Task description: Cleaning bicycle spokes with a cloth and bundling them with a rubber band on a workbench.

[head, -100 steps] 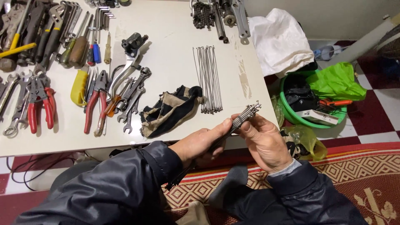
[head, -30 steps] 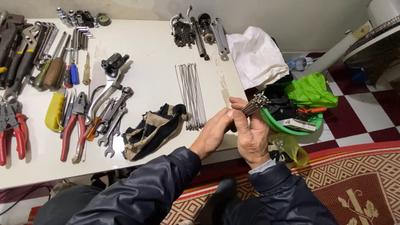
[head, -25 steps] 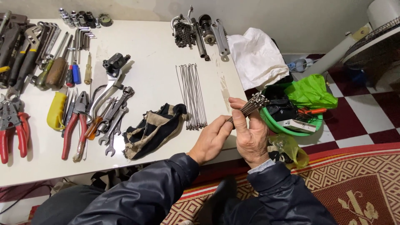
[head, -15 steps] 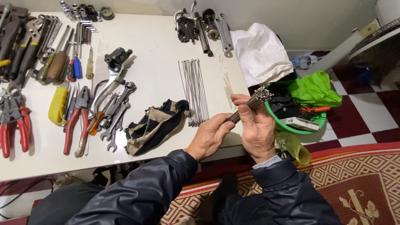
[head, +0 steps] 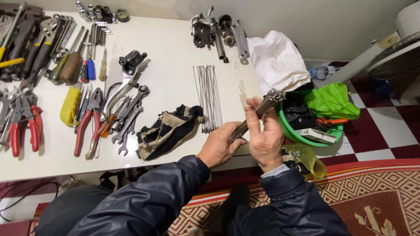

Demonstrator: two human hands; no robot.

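Both my hands hold a bundle of thin metal spokes (head: 266,105) slanting up to the right, over the table's front right corner. My left hand (head: 218,146) grips the bundle's lower end. My right hand (head: 262,135) wraps around its middle, thumb and fingers pinching the rods, with the bent heads sticking out above. A row of loose spokes (head: 208,96) lies flat on the white table (head: 170,61), just left of my hands. A crumpled tan and black cloth (head: 168,129) sits left of my left hand.
Pliers, wrenches and screwdrivers (head: 92,118) cover the table's left half. Bicycle parts (head: 216,28) lie at the back. A white bag (head: 275,59) hangs off the right edge above a green basin (head: 306,131) holding a green cloth. A patterned rug (head: 372,196) covers the floor.
My hands have stayed on the spoke bundle while it tilted and shifted slightly; the right hand's fingers moved along the rods. The camera view drifted a little.
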